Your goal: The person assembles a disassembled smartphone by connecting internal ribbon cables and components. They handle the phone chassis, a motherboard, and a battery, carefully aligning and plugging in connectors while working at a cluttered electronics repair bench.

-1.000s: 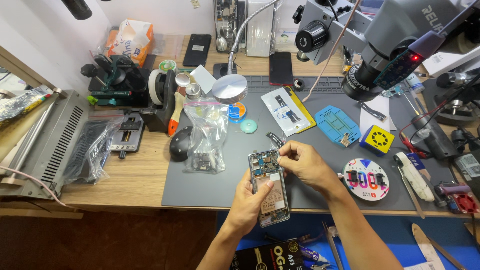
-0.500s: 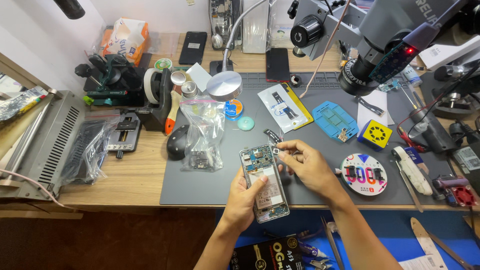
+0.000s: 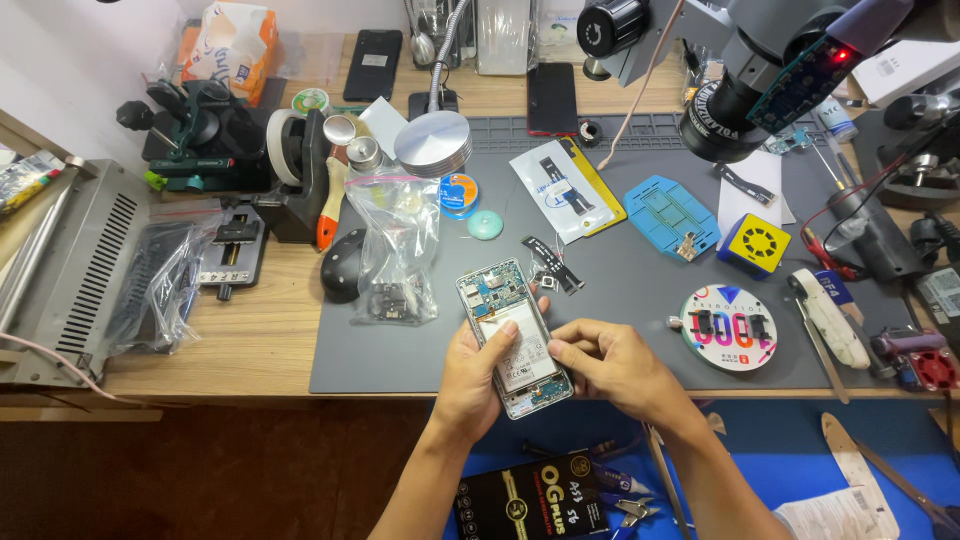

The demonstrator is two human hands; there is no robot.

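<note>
Plastic bag [image 3: 397,240] lies left of opened phone [image 3: 513,335].

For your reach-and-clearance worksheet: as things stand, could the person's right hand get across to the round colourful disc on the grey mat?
Probably yes. The right hand is at the opened phone, and the round disc lies just to its right on the grey mat, with bare mat between them. It would have to leave the phone first.

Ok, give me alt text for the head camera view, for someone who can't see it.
A person's left hand holds an opened smartphone with its circuit board and battery exposed, while the right hand pinches at the phone's lower right edge. They work over a dark grey mat on a cluttered wooden bench, with a clear parts bag and a round magnetic screw tray nearby.
</note>
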